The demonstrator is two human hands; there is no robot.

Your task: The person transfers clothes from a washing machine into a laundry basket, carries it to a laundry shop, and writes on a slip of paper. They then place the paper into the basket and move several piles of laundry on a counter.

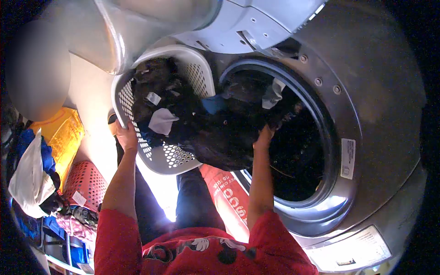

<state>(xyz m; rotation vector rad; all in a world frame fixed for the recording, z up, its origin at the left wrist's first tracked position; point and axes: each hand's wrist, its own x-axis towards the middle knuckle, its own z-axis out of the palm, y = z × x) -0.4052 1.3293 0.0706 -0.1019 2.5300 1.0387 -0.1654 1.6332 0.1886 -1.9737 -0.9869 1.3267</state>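
Both hands busy | left hand (pixel 124 135) grips basket (pixel 176 156) rim | right hand (pixel 264 136) under dark clothes (pixel 220 130) at drum (pixel 298 151) edge

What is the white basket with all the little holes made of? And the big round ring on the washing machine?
The white basket looks like moulded plastic: smooth, slightly glossy, with rows of even punched holes. The round ring around the machine's opening looks like brushed grey metal, dull-shiny with bolt heads in it, though it could be painted. The left hand grips the basket's rim.
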